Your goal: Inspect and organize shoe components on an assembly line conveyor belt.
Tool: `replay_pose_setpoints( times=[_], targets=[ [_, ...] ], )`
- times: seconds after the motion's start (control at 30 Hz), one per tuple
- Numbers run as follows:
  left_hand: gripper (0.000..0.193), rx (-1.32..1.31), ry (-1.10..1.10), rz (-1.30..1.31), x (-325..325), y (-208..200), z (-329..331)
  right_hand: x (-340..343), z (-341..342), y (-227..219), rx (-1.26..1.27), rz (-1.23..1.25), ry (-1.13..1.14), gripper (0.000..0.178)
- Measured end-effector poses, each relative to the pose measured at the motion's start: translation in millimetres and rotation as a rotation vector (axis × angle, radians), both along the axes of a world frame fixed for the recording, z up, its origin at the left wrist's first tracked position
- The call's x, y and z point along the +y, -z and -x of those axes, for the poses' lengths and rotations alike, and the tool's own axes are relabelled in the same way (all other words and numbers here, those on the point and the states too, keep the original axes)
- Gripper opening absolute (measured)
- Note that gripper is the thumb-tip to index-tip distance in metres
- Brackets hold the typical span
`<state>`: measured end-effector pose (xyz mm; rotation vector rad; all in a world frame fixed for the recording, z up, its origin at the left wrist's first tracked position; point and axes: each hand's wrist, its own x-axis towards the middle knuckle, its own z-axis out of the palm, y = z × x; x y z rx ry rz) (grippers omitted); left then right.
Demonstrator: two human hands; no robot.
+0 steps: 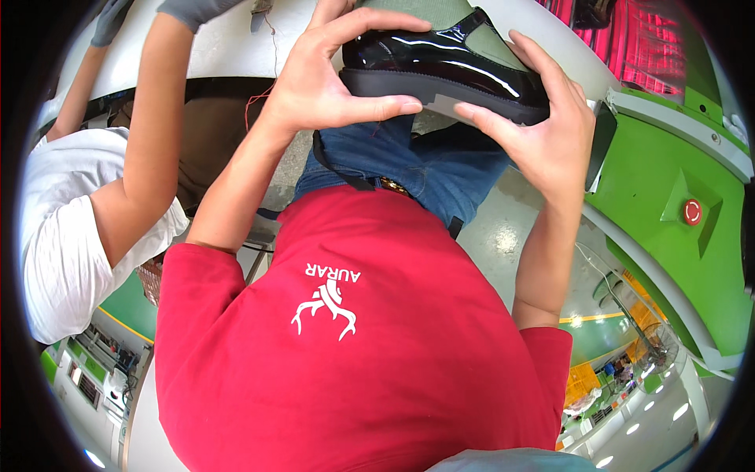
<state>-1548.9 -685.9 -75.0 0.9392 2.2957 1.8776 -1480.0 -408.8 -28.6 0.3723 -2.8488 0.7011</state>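
A glossy black shoe (448, 59) with a strap and a thick dark sole is held up at the top of the view, side on, toe to the right. Grey-green material, perhaps a last or lining, shows in its openings. My left hand (322, 82) grips the heel end, fingers over the upper and thumb along the sole's edge. Around the toe end curls my right hand (550, 122), its thumb under the sole and fingers over the front. The two thumbs point toward each other.
To my left a co-worker in a white shirt and grey gloves (197, 9) reaches over a white table (228, 47). A green machine (661, 173) with a red stop button (692, 212) stands at right. Behind it glows a red-lit grid (653, 47). Thin red wires hang near my left forearm.
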Motion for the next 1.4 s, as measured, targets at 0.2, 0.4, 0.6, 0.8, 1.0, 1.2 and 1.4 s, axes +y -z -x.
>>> replay_pose_setpoints(
  times=[0.2,0.4,0.6,0.8,1.0,1.2,1.4],
  targets=[
    [0.088,0.401,0.127,0.533,30.5,-54.1,16.5,-13.2,-21.6,33.8,0.196,0.186,0.222,0.090],
    [0.074,0.515,0.354,0.750,79.9,-69.7,12.7,7.2,-30.3,13.6,0.118,0.210,0.048,0.084],
    [0.066,0.457,0.301,0.628,81.9,-58.1,7.1,30.6,-38.3,32.1,0.067,0.535,0.054,0.066],
    [0.069,0.508,0.290,0.606,82.4,-49.4,6.8,25.8,-42.8,37.0,0.123,0.585,0.047,0.062],
    [0.075,0.629,0.236,0.618,84.1,-29.9,2.8,19.4,-63.4,36.1,0.135,0.638,0.180,0.084],
    [0.081,0.433,0.269,0.099,103.2,-40.3,-24.2,-3.3,-108.8,63.1,0.066,1.603,0.223,0.156],
    [0.116,0.056,0.320,-0.348,110.3,-13.0,-51.4,7.0,-108.2,39.5,-0.086,1.381,0.161,0.127]
  ],
)
